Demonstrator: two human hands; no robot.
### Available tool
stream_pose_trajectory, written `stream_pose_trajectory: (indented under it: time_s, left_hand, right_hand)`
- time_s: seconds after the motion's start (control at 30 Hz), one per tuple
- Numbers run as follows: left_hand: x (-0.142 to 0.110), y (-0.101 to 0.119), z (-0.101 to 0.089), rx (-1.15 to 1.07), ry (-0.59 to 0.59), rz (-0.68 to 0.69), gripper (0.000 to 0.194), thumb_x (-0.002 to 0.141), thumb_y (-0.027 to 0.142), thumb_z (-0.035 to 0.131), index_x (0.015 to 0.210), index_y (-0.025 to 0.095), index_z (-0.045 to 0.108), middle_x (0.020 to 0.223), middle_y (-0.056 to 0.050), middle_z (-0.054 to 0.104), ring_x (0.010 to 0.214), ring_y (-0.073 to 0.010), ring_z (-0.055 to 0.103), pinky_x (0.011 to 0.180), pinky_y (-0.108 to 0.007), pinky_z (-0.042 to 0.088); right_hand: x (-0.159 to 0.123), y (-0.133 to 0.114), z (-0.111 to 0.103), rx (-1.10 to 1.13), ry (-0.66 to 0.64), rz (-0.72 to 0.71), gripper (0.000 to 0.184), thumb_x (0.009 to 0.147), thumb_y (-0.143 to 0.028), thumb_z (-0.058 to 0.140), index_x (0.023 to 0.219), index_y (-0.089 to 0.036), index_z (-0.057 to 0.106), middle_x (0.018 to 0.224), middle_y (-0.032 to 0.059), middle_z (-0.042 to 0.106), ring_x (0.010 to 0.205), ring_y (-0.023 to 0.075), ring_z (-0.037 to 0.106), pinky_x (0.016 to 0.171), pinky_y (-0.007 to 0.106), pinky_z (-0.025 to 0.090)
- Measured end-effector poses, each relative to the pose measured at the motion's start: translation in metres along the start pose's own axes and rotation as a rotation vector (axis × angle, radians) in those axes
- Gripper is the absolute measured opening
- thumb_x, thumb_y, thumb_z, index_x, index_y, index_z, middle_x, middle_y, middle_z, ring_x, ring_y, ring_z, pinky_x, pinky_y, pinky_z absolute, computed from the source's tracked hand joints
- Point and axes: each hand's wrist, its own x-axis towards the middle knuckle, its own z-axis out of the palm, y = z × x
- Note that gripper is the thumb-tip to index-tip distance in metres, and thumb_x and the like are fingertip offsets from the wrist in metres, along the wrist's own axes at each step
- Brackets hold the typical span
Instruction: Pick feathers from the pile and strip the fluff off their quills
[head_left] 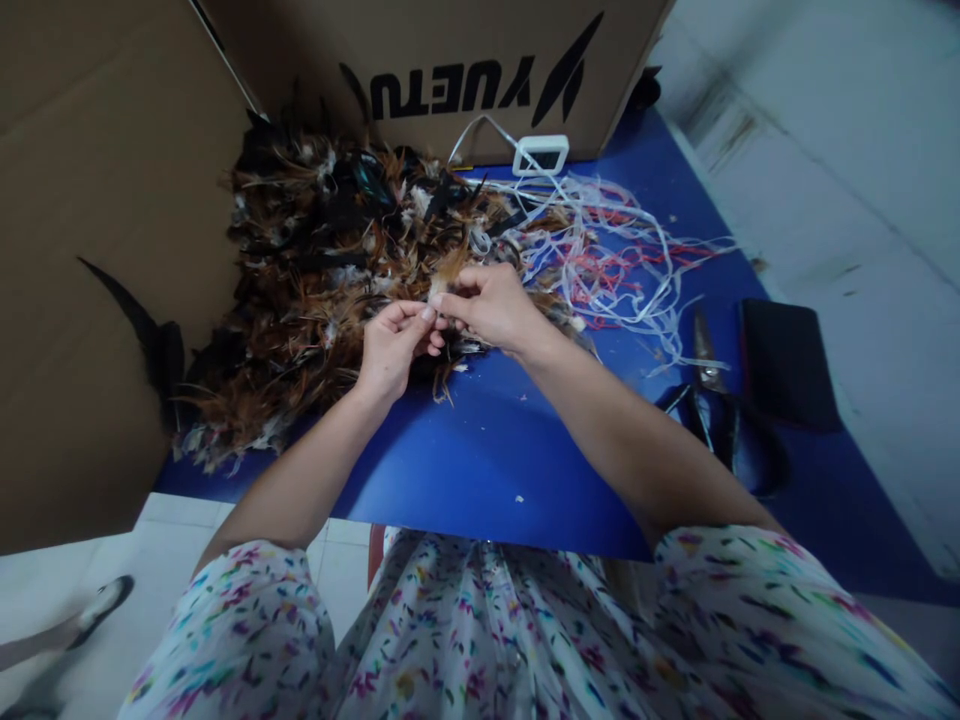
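Note:
A wide heap of brown and black feathers (pixel 322 250) covers the left and middle of the blue table (pixel 480 450). My two hands meet at its near right edge. Between the thumb and fingers of my right hand (pixel 495 305) is a small tan feather (pixel 450 268) with a pale, fluffy base. My left hand (pixel 394 345) pinches right beside it, fingertips touching those of my right hand; what lies in this pinch is too small to make out. Tangled white and red strings (pixel 622 255) spread over the table to the right of my hands.
Cardboard boxes stand behind (pixel 300 50) and at the left (pixel 90 400). A small white display device (pixel 540 155) leans near the back box. Black-handled scissors (pixel 720 410) and a dark phone-like slab (pixel 787 365) lie at the right. Another person's foot (pixel 97 610) shows on the floor, lower left.

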Motion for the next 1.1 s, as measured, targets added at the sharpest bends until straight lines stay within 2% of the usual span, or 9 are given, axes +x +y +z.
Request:
stream_pose_trajectory:
  time_s: [0.23, 0.43, 0.6, 0.73, 0.9, 1.1]
  left_hand:
    - [-0.001, 0.001, 0.0, 0.052, -0.037, -0.045, 0.034, 0.071, 0.04, 0.085, 0.078, 0.014, 0.064, 0.07, -0.002, 0.072, 0.049, -0.0062, 0.06, 0.046, -0.017, 0.049]
    - [0.0, 0.0, -0.002, 0.075, -0.054, -0.064, 0.033, 0.07, 0.04, 0.085, 0.076, 0.014, 0.065, 0.067, -0.001, 0.071, 0.048, -0.0061, 0.059, 0.046, -0.017, 0.048]
    - [0.0, 0.0, -0.001, 0.059, -0.034, -0.042, 0.032, 0.071, 0.038, 0.085, 0.077, 0.014, 0.066, 0.068, -0.001, 0.071, 0.048, -0.006, 0.059, 0.046, -0.017, 0.049]
    - [0.0, 0.0, -0.001, 0.065, -0.011, -0.034, 0.031, 0.072, 0.038, 0.084, 0.078, 0.014, 0.066, 0.07, -0.002, 0.072, 0.049, -0.0063, 0.059, 0.047, -0.018, 0.049]
    - [0.001, -0.002, -0.003, 0.078, 0.046, 0.016, 0.034, 0.072, 0.041, 0.084, 0.08, 0.015, 0.065, 0.071, -0.002, 0.073, 0.05, -0.0074, 0.061, 0.047, -0.018, 0.05]
    - [0.003, -0.006, -0.005, 0.203, 0.113, 0.202, 0.039, 0.073, 0.051, 0.08, 0.082, 0.016, 0.066, 0.069, 0.0, 0.072, 0.049, -0.0092, 0.062, 0.045, -0.02, 0.05]
  right_hand:
    - [0.001, 0.002, -0.003, -0.083, -0.01, -0.018, 0.026, 0.078, -0.028, 0.069, 0.059, -0.019, 0.054, 0.053, -0.0028, 0.056, 0.049, 0.0098, 0.051, 0.049, 0.024, 0.038]
    - [0.002, -0.002, -0.007, -0.109, -0.057, -0.007, 0.031, 0.076, -0.032, 0.075, 0.058, -0.018, 0.053, 0.057, -0.0027, 0.057, 0.05, 0.0095, 0.052, 0.051, 0.024, 0.04]
    - [0.002, 0.0, -0.01, -0.127, -0.096, -0.008, 0.022, 0.077, -0.022, 0.07, 0.06, -0.017, 0.057, 0.058, -0.0017, 0.059, 0.051, 0.0106, 0.056, 0.053, 0.025, 0.042]
    - [0.002, 0.001, -0.013, -0.117, -0.123, 0.005, 0.016, 0.079, -0.02, 0.068, 0.065, -0.017, 0.061, 0.057, -0.0019, 0.061, 0.051, 0.0105, 0.056, 0.052, 0.024, 0.043]
    - [0.003, -0.003, -0.016, -0.138, -0.023, 0.037, 0.021, 0.08, -0.021, 0.07, 0.063, -0.017, 0.059, 0.054, -0.0017, 0.059, 0.049, 0.0112, 0.056, 0.053, 0.025, 0.045]
    - [-0.001, -0.015, -0.009, -0.031, 0.081, 0.151, 0.034, 0.083, -0.016, 0.069, 0.056, -0.018, 0.049, 0.054, -0.0015, 0.06, 0.043, 0.0064, 0.051, 0.045, 0.02, 0.041]
